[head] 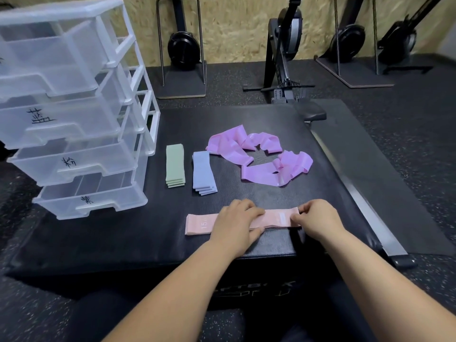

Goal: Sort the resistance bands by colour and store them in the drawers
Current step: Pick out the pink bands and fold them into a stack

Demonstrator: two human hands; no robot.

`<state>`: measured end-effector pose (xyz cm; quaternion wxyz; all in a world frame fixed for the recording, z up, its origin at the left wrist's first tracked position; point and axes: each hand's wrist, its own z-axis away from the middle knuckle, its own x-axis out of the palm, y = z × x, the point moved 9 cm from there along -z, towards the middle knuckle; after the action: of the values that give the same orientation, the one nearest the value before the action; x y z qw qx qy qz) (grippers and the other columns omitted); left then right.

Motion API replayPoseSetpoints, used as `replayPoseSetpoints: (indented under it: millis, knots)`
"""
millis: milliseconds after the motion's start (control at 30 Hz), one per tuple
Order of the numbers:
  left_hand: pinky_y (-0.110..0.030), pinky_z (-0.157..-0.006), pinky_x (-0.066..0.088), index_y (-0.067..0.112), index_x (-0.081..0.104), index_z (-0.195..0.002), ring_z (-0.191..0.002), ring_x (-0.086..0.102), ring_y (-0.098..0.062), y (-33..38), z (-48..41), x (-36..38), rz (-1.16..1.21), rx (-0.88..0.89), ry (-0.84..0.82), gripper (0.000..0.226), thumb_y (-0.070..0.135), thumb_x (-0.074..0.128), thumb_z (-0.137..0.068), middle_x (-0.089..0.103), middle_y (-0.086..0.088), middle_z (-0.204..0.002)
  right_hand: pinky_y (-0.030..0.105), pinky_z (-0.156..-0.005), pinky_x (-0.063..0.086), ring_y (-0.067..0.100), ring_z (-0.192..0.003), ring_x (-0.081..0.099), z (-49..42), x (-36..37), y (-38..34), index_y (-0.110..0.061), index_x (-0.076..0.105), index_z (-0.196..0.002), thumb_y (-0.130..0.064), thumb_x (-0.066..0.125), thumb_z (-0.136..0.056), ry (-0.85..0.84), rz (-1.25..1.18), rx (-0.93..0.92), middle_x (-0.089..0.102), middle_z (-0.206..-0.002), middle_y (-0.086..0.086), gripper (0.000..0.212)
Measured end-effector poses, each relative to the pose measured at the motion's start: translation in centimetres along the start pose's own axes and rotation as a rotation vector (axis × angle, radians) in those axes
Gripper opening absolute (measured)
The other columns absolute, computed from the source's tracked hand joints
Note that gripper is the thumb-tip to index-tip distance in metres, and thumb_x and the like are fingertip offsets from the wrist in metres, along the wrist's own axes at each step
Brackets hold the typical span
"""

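A stack of pink fabric bands [201,224] lies flat near the front edge of the black padded box [123,233]. My left hand [237,223] presses down on the stack's middle with its fingers laid flat. My right hand [318,218] pinches the stack's right end. Behind them lie a stack of green bands [175,165], a stack of pale blue bands [203,172] and loose, crumpled purple latex bands [261,156]. A clear plastic drawer unit [74,114] stands at the left with its drawers pulled partly out; three fronts carry handwritten labels.
Rowing machines [286,58] and black stands [182,50] line the wooden wall behind. A rower rail [355,193] runs along the box's right side. Speckled rubber floor surrounds the box.
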<state>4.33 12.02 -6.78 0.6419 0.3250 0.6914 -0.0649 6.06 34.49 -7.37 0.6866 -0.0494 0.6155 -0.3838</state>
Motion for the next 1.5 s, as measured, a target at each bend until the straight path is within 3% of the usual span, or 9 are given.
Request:
replayPoseSetpoints:
  millis: [200, 433, 600, 667, 800, 967, 1100, 1233, 1500]
  knots:
    - [-0.039, -0.096, 0.043, 0.037, 0.063, -0.136, -0.12, 0.049, -0.019, 0.0, 0.2, -0.4, 0.008, -0.001, -0.001, 0.046, 0.052, 0.067, -0.093, 0.055, 0.012, -0.13, 0.038, -0.077, 0.055, 0.021, -0.087, 0.067, 0.8, -0.3, -1.1, -0.025, 0.064, -0.08, -0.039, 0.074, -0.085, 0.074, 0.005, -0.044, 0.07, -0.082, -0.01, 0.018]
    - [-0.038, -0.106, 0.041, 0.037, 0.059, -0.139, -0.125, 0.045, -0.017, -0.3, -0.3, -0.5, 0.088, -0.022, -0.084, 0.056, 0.056, 0.073, -0.088, 0.051, 0.013, -0.136, 0.042, -0.078, 0.061, 0.021, -0.076, 0.072, 1.4, -2.0, -1.9, -0.024, 0.066, -0.097, -0.019, 0.082, -0.079, 0.068, -0.339, -0.076, 0.075, -0.083, -0.002, 0.025]
    - [-0.031, -0.093, 0.054, 0.024, 0.073, -0.112, -0.092, 0.067, -0.011, -1.2, -0.6, -3.4, 0.678, -0.302, 0.08, 0.016, 0.027, 0.069, -0.098, 0.073, 0.006, -0.106, 0.05, -0.082, 0.065, 0.016, -0.062, 0.068, 2.9, -2.4, -5.6, -0.018, 0.067, -0.105, -0.022, 0.086, -0.082, -0.004, -0.575, -0.203, 0.076, -0.081, 0.011, 0.029]
    - [-0.038, -0.086, 0.061, 0.015, 0.071, -0.114, -0.08, 0.072, -0.015, -0.8, -0.5, -3.5, 1.03, -0.442, 0.035, 0.016, 0.025, 0.066, -0.102, 0.077, -0.005, -0.099, 0.052, -0.084, 0.064, 0.017, -0.065, 0.069, 3.8, -1.9, -7.5, -0.02, 0.067, -0.107, -0.029, 0.087, -0.081, -0.031, -0.595, -0.255, 0.077, -0.083, 0.01, 0.035]
    - [-0.042, -0.087, 0.065, 0.005, 0.068, -0.108, -0.084, 0.079, -0.024, -1.5, 0.5, -4.3, 1.221, -0.564, 0.03, 0.033, 0.037, 0.072, -0.099, 0.079, -0.009, -0.094, 0.04, -0.081, 0.062, 0.017, -0.079, 0.075, 6.1, -0.2, -10.9, -0.026, 0.064, -0.109, -0.035, 0.09, -0.079, -0.077, -0.526, -0.375, 0.079, -0.086, -0.004, 0.041]
    - [-0.034, -0.076, 0.066, -0.001, 0.068, -0.109, -0.078, 0.074, -0.024, -4.8, 2.4, -4.6, 1.236, -0.692, 0.092, 0.02, 0.004, 0.074, -0.091, 0.077, -0.02, -0.103, 0.011, -0.071, 0.051, 0.004, -0.079, 0.068, 7.8, 1.1, -12.5, -0.025, 0.064, -0.113, -0.024, 0.094, -0.076, -0.153, -0.492, -0.508, 0.08, -0.096, -0.01, 0.048]
    - [-0.032, -0.072, 0.065, -0.002, 0.072, -0.104, -0.074, 0.064, -0.023, -6.2, 3.3, -5.6, 1.188, -0.702, 0.116, 0.015, -0.005, 0.069, -0.089, 0.066, -0.013, -0.087, 0.013, -0.078, 0.046, 0.003, -0.093, 0.062, 7.5, 1.4, -12.6, -0.035, 0.066, -0.116, -0.034, 0.095, -0.071, -0.038, -0.284, -0.597, 0.073, -0.107, -0.021, 0.053]
    - [-0.035, -0.076, 0.066, 0.001, 0.072, -0.106, -0.073, 0.062, -0.02, -7.1, 4.0, -7.4, 1.15, -0.651, 0.119, 0.017, -0.004, 0.07, -0.089, 0.066, -0.013, -0.084, 0.029, -0.103, 0.045, 0.007, -0.124, 0.054, 7.0, 4.8, -13.3, -0.038, 0.049, -0.148, -0.037, 0.093, -0.072, -0.181, -0.044, -0.673, 0.058, -0.134, -0.024, 0.088]
    - [-0.024, -0.066, 0.061, 0.006, 0.075, -0.102, -0.065, 0.067, -0.012, -13.8, 7.9, -10.1, 1.005, -0.751, 0.277, 0.019, -0.001, 0.067, -0.086, 0.076, -0.012, -0.088, 0.025, -0.1, 0.04, 0.014, -0.122, 0.057, 6.2, 7.6, -14.5, -0.037, 0.046, -0.152, -0.038, 0.087, -0.081, -0.235, 0.097, -0.714, 0.061, -0.12, -0.019, 0.082]
